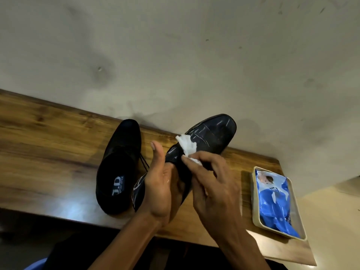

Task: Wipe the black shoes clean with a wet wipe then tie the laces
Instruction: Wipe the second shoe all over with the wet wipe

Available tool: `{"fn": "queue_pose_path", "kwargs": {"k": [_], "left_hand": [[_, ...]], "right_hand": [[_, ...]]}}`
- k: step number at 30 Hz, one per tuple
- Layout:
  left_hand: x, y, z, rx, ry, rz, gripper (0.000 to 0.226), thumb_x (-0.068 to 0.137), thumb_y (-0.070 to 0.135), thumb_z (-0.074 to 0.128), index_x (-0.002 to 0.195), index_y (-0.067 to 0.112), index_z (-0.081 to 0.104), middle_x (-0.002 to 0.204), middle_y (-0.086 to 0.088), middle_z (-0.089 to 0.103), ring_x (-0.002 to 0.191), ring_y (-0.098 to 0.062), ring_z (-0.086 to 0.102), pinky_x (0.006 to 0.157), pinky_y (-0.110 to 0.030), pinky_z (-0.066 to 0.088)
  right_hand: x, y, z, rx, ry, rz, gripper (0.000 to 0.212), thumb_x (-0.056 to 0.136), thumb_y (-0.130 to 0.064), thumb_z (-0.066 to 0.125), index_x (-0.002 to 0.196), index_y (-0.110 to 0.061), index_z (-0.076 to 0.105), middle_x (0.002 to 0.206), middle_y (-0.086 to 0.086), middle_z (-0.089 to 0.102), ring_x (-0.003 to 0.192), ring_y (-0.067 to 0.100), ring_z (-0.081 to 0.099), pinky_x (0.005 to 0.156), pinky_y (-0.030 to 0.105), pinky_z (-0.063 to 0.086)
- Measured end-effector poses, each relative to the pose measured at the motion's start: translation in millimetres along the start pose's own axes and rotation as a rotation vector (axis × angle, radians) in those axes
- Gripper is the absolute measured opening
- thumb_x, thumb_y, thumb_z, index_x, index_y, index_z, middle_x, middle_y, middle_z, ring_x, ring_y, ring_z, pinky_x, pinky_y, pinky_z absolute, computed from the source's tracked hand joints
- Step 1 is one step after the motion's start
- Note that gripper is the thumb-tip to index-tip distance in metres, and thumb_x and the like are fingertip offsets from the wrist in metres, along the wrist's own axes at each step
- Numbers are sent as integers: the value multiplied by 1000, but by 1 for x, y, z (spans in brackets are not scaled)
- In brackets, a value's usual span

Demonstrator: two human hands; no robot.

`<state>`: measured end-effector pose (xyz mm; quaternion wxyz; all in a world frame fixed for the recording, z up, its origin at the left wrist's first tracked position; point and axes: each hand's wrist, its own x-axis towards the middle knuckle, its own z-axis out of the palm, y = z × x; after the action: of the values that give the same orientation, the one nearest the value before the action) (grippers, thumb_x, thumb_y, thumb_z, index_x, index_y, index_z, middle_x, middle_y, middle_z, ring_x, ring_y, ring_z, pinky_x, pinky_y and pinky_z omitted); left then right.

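Observation:
Two black lace-up shoes are over the wooden table (48, 137). One shoe (118, 164) lies flat on the left, its opening and a white insole label facing me. The other shoe (212, 135) is lifted, toe pointing up and right, its leather streaked wet. My left hand (159, 186) holds this shoe from below at the heel, fingers inside the opening, thumb sticking up. My right hand (212, 184) pinches a crumpled white wet wipe (187, 148) and presses it on the shoe near the laces.
A beige tray (257, 209) holding a blue wet-wipe pack (276, 201) sits at the table's right end. A stained pale wall (175, 55) rises right behind the table. Loose black laces (144, 162) hang between the two shoes.

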<state>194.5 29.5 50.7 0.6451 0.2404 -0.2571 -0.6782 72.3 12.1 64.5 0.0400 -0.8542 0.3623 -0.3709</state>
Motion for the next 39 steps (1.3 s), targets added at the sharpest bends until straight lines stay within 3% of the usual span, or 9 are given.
{"fn": "queue_pose_path", "kwargs": {"k": [6,12,18,21,26,31,36,38,39], "left_hand": [[0,7,2,12,64,-3,99,73,81,38,121,0,68,123,-22,66,121,-32,62,104,-40,50],[2,5,10,38,-11,36,97,84,76,31,149,4,38,149,-18,48,141,-29,42,120,-47,27],[-1,6,8,103,45,41,101,78,78,40,130,-8,52,118,-21,67,120,-30,61,98,-33,53],[-4,10,10,169,49,78,110,76,81,50,140,-8,44,136,-29,55,134,-35,50,114,-48,39],[-9,6,12,381,10,147,71,83,78,47,138,33,52,146,0,54,141,-17,43,116,-45,30],[-11,7,15,379,-38,147,58,83,74,52,129,41,61,141,2,59,138,-16,48,114,-38,37],[-12,11,11,449,-37,168,62,82,69,61,117,18,68,119,-16,68,118,-29,63,101,-48,48],[-12,11,10,527,-7,134,49,74,70,68,86,23,70,85,-9,69,81,-28,66,76,-45,54],[-12,10,10,579,27,109,43,71,69,71,68,27,64,65,-1,58,61,-21,55,61,-36,47]], "right_hand": [[-2,-1,6,28,-39,-145,30,96,-9,58,123,-5,71,117,13,65,106,25,61,88,29,50],[17,34,3,-16,96,92,36,94,-13,53,126,-5,68,114,11,64,104,22,61,85,29,52],[0,-4,6,13,56,-36,33,99,-14,52,127,-6,68,120,10,63,111,19,57,90,24,47],[3,0,3,-39,1,-125,38,107,-20,39,128,-5,67,120,15,63,110,22,57,90,24,46],[26,47,-4,-201,118,22,35,97,-12,50,125,-3,69,114,22,62,103,29,58,86,22,41],[20,31,-2,-136,106,22,36,95,-10,52,125,-1,68,115,18,63,104,28,60,89,18,42],[13,20,-4,-116,45,-158,36,92,-3,60,128,-7,67,120,15,62,109,25,56,93,19,41],[25,37,-6,-193,67,-166,37,90,4,59,124,-4,70,117,19,64,105,30,56,94,15,36],[32,47,-7,-232,94,-136,36,91,4,55,123,-3,70,116,20,64,104,31,56,96,12,32]]}}
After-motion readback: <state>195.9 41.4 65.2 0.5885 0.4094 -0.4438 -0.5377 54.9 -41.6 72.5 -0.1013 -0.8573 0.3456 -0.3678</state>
